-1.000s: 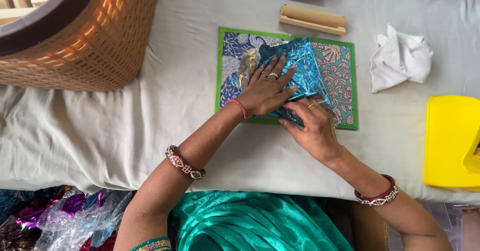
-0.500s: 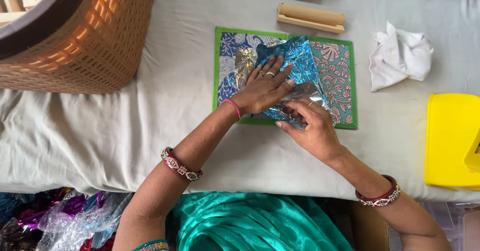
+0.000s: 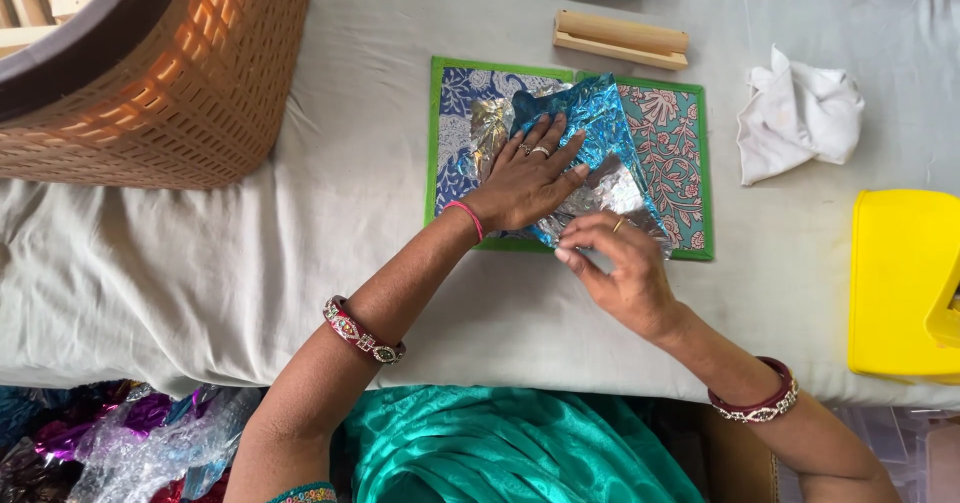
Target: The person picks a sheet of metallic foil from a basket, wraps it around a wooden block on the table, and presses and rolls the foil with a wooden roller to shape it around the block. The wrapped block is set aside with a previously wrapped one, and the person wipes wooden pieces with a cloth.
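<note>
Left hand (image 3: 528, 178), fingers spread, presses flat on blue foil wrap (image 3: 590, 153) (over a patterned board (image 3: 675, 143)) while right hand (image 3: 620, 268) fingers pinch its silvery edge.

The right hand (image 3: 625, 268) slid down and seemed to pull the shiny blue wrapper (image 3: 590, 158), showing its silver inside.

Home craft workspace, cloth-covered table (image 3: 300, 263), woven orange basket (image 3: 170, 73) far left of the left hand (image 3: 525, 178), wooden block (image 3: 620, 40) beyond it, shiny wrap scraps (image 3: 120, 438) below, yellow box (image 3: 900, 283) right of the right hand (image 3: 625, 273)
</note>
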